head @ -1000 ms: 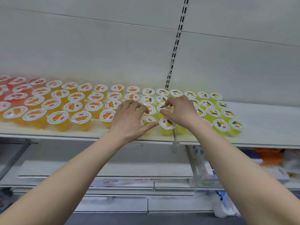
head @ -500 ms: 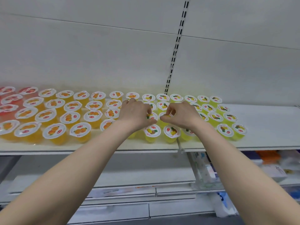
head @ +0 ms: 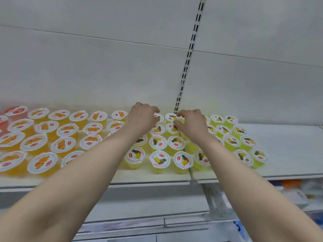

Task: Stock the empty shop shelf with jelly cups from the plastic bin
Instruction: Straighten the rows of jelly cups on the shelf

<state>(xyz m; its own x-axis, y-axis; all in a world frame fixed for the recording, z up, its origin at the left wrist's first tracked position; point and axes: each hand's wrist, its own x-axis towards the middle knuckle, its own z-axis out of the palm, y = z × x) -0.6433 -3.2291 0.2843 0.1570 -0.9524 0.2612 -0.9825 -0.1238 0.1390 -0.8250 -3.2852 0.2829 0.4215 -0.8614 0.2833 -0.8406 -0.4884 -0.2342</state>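
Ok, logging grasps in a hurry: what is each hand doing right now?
Left hand: fingers curled over a back-row cup, grip hidden; cannot tell.
Right hand: pinches the rim of a yellow cup.

Shelf [head: 153,177] carries jelly cups [head: 159,160] in rows, from L edge to just past ctr joint. L hand [head: 142,117] and R hand [head: 190,124] are side by side at rear row, nr ctr.

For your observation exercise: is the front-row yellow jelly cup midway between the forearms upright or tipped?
Upright: the yellow plastic jelly cup stands base-down on the white shelf, its round white lid facing up.
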